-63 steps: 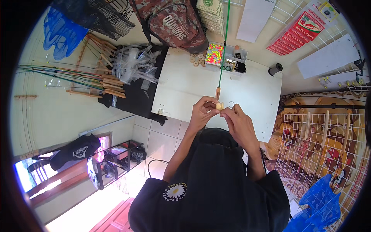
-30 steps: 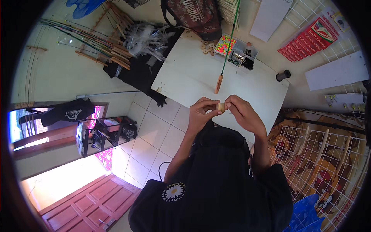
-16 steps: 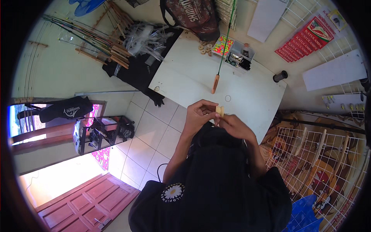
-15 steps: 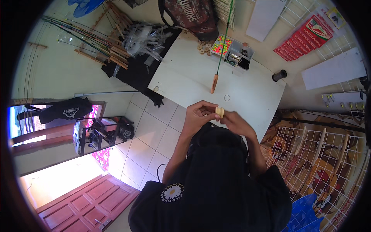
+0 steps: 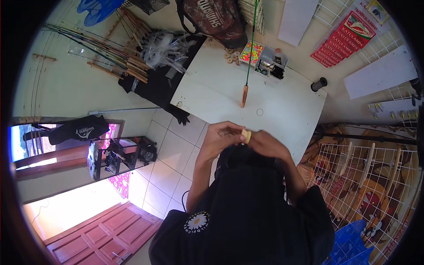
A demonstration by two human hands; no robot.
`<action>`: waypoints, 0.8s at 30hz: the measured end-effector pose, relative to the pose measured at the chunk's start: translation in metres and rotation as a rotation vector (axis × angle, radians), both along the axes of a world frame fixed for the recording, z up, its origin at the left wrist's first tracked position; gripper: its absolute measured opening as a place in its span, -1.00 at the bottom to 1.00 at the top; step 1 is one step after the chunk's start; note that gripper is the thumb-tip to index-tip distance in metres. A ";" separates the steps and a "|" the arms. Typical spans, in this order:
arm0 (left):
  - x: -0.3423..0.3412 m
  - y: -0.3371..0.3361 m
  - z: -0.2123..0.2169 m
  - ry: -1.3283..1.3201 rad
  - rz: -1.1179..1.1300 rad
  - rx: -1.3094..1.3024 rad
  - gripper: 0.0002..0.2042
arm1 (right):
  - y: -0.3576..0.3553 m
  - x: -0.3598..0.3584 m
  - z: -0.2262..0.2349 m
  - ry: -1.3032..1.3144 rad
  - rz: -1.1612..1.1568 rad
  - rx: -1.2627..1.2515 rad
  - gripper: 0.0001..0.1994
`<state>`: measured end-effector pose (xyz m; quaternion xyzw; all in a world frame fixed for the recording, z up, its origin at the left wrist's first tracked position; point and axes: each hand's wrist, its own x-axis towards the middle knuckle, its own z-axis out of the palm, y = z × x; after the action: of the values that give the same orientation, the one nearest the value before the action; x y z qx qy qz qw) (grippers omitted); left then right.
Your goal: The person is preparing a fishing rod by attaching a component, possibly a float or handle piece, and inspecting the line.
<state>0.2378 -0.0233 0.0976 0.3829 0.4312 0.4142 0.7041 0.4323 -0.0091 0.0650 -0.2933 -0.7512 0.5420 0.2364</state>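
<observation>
A small pale wooden spool (image 5: 246, 136) is pinched in my left hand (image 5: 216, 140), between the thumb and the fingers, in front of my chest by the near edge of the table. My right hand (image 5: 267, 145) is right beside the spool, its fingers bent together and slightly smeared by motion. Whatever those fingers hold, perhaps something thin, is too small to make out. Beyond my hands, a short fishing rod (image 5: 244, 96) with a wooden handle and green shaft lies on the white table (image 5: 207, 84). A thin dark ring (image 5: 259, 112) shows to the right of its handle.
At the table's back are a box of bright beads (image 5: 251, 53), a tray of small items (image 5: 270, 64), wooden discs (image 5: 231, 55) and a camouflage bag (image 5: 216, 20). A dark cylinder (image 5: 319, 84) stands at the right corner. More rods (image 5: 134, 66) lie at left; a wire rack (image 5: 366, 176) is right.
Both hands have shifted slightly left and toward me with the spool, which has tilted. My right hand has turned, its knuckles now higher beside the spool.
</observation>
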 end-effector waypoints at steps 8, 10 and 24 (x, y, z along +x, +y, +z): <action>-0.002 -0.009 -0.025 -0.023 0.210 -0.056 -0.80 | -0.009 -0.003 0.043 -0.126 0.002 -0.020 -0.84; -0.005 -0.009 -0.013 -0.062 0.142 -0.024 -0.79 | -0.014 -0.006 0.025 -0.165 0.222 -0.125 -0.84; -0.012 -0.021 0.001 0.130 -0.046 -0.050 -0.78 | -0.008 -0.008 0.007 -0.432 -0.005 0.000 -0.82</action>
<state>0.2262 -0.0442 0.0984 0.4012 0.4774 0.3612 0.6933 0.4248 -0.0167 0.0715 -0.4045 -0.7836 0.4661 0.0714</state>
